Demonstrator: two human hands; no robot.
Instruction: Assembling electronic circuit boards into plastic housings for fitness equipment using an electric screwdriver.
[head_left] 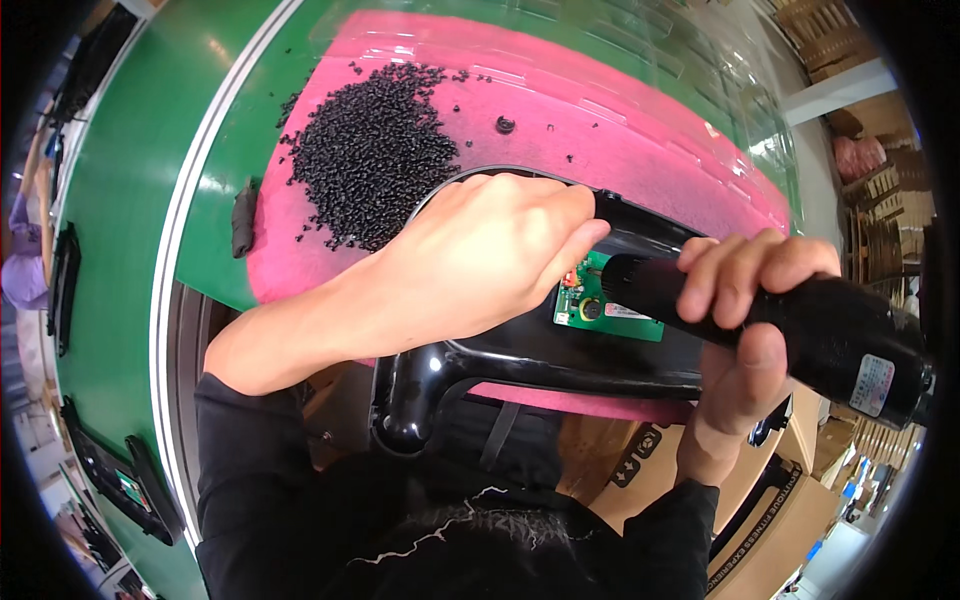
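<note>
My right hand (745, 285) is wrapped round a black electric screwdriver (835, 325), held slantwise with its front end pointing left. That end is over a green circuit board (640, 328) lying in a glossy black plastic housing (540, 365). Beside the tool's front end, my left hand (500, 245) is closed over the housing, thumb and fingers curled in near the board's left edge. Whatever its fingertips hold is hidden. A small red-orange part and a round coil (590, 308) show on the board.
A pink mat (400, 40) bears a heap of small black screws (375, 150), with a few scattered around. Clear plastic trays (600, 60) line the far side. A dark rolled piece (243, 218) lies left of the mat; cardboard boxes (690, 465) stand below right. Another housing (115, 470) lies far left.
</note>
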